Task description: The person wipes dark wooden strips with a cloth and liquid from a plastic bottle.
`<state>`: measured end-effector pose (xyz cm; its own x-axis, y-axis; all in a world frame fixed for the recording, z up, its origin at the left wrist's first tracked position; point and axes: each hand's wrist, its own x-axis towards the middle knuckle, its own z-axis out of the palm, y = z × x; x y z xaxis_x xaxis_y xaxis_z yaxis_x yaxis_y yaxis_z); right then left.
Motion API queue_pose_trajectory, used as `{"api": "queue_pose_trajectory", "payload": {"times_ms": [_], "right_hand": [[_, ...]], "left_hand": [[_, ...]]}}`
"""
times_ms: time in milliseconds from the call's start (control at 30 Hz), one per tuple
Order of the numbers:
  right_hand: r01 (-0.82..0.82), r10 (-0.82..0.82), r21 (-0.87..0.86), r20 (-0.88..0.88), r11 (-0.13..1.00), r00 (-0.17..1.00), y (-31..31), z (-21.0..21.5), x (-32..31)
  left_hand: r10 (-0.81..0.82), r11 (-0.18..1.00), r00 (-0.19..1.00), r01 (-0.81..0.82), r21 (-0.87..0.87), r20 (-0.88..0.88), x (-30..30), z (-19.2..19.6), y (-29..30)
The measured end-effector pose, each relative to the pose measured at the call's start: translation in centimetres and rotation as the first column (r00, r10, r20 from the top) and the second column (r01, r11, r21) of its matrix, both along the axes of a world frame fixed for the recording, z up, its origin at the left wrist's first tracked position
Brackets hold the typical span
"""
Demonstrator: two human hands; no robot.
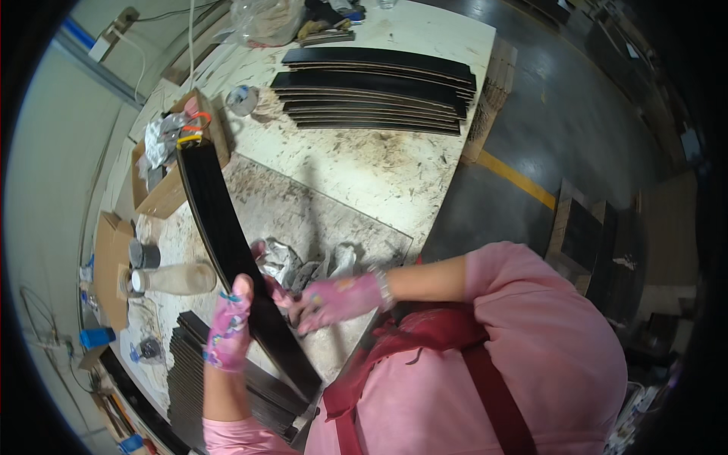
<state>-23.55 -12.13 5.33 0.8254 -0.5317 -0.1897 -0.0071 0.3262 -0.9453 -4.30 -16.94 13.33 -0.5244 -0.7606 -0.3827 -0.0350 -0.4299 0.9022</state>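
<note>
A long black plank (220, 212) is held up on a slant across the left of the worktable, its lower end by my body. My left hand (230, 322), in a pink patterned glove, grips the plank's left edge with the thumb over its face. On the other side, my right hand (341, 303), in a matching glove, is close to the plank's right edge. Its fingers are curled, and whatever is in them is too dark and blurred to make out. Crumpled silvery-grey material (279, 262) lies on a grey board (356, 227) just beyond that hand.
Black planks (371, 80) are piled at the table's far side; more planks (189, 379) lie at lower left. A cardboard box (163, 197) of odds and ends, a cloudy bottle (178, 279) and a grey-lidded jar (144, 254) stand left. Dark shavings litter the white table (425, 167).
</note>
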Motion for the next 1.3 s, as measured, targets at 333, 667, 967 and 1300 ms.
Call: {"api": "queue_pose_trajectory", "payload": {"times_ms": [333,667,967,1300], "right_hand": [[0.832,-0.934,-0.489,0.345,-0.262,-0.091,0.4,6.1,-32.8],[0.553,-0.972,-0.808,-0.101,0.206,0.214,-6.8,7.3,-42.8],[0.308,-0.611,-0.560,-0.500,0.769,0.614,-21.5,3.8,-43.7],[0.146,-0.284,-0.330,-0.421,0.933,0.862,-29.5,0.6,-40.1]], "left_hand": [[0.357,-0.219,0.533,0.846,-0.487,0.767,-22.4,3.1,-13.7],[0.253,-0.315,0.542,0.829,-0.462,0.801,-34.0,-3.5,-19.9],[0.358,-0.353,0.838,0.529,-0.771,0.411,-32.9,-7.4,-19.1],[0.136,0.878,0.990,-0.134,-0.460,-0.030,-34.1,-14.5,-12.2]]}}
